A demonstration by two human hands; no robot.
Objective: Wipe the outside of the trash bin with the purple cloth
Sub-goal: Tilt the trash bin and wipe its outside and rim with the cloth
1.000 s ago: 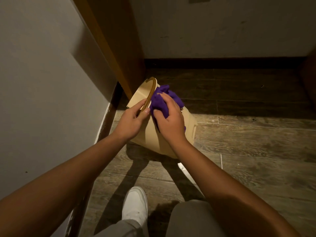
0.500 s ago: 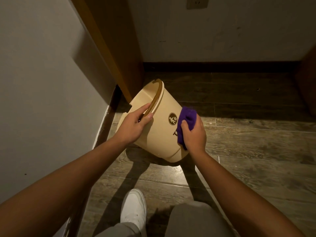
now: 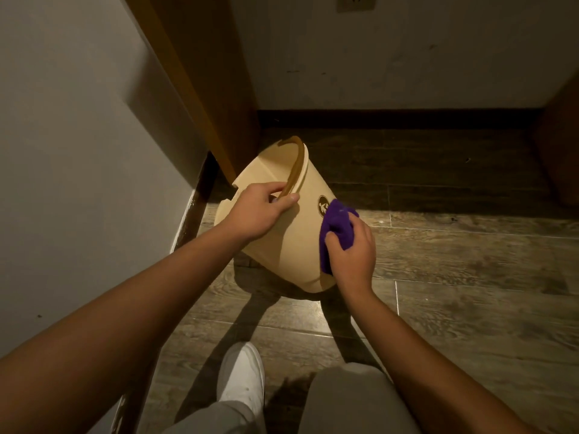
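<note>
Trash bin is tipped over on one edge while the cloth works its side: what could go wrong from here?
1. The trash bin is tilted, steadied only by the left hand at its brown rim; a hard push could slip it.
2. The purple cloth under the right hand covers only a small patch, so areas may get missed.
3. The wooden panel stands close, limiting room to turn the bin.

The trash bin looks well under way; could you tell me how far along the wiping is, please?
Mid-job. The left hand holds the tilted trash bin by its rim. The right hand presses the purple cloth against the side beside the round logo. Which parts are already clean cannot be judged; the far side and base are hidden.
</note>
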